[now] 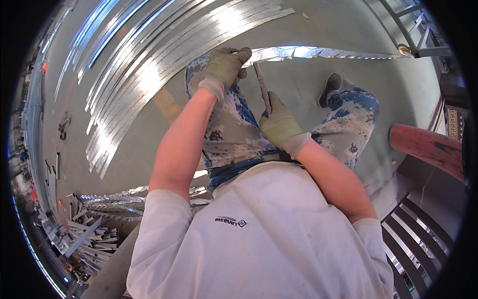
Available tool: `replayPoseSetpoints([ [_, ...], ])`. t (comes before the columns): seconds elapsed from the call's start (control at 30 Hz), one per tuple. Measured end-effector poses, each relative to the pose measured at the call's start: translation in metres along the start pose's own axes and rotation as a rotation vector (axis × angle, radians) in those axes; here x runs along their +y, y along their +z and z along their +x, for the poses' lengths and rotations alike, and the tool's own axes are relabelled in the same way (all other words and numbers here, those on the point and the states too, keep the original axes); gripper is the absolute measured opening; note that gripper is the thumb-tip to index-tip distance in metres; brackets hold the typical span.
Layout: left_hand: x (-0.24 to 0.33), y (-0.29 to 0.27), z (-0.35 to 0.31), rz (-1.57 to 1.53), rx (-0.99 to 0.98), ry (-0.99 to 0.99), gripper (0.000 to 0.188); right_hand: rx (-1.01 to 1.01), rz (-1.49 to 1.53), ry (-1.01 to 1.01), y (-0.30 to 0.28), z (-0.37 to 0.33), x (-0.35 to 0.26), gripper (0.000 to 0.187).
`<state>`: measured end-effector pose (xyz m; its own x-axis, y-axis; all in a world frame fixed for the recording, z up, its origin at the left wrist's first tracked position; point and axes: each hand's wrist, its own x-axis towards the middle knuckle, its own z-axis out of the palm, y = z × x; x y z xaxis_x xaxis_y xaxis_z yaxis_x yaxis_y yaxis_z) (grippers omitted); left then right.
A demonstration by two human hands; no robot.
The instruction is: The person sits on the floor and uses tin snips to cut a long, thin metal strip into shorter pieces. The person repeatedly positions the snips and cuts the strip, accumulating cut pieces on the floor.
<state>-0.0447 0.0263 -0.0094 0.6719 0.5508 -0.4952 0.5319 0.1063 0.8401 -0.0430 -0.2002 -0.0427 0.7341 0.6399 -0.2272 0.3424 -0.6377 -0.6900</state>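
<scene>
My left hand, in a yellowish-green work glove, is closed on the left end of a long shiny metal strip. The strip runs off to the right and has creases or notches at intervals along its lower edge. My right hand, gloved the same way, grips a slim, worn metal hand tool. Its far tip points up to the strip's underside, close beside my left hand. Whether the tip touches the metal, I cannot tell. My fingers hide much of the tool's near end, so its exact kind is unclear.
Many flat metal strips lie fanned over the floor at the left. Bent strips and a heap of metal offcuts sit at lower left. A red cylinder, a slatted dark metal frame and a grey frame stand right.
</scene>
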Motion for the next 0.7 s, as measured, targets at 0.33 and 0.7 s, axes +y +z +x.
replayPoseSetpoints([
  [0.33, 0.005, -0.005, 0.004, -0.045, -0.052, 0.041, 0.045, -0.219, -0.275, 0.045, -0.060, 0.019, -0.015, 0.062],
  [0.7, 0.002, -0.003, -0.002, -0.057, -0.030, 0.038, 0.042, -0.201, -0.010, 0.063, -0.045, 0.004, -0.018, 0.073],
])
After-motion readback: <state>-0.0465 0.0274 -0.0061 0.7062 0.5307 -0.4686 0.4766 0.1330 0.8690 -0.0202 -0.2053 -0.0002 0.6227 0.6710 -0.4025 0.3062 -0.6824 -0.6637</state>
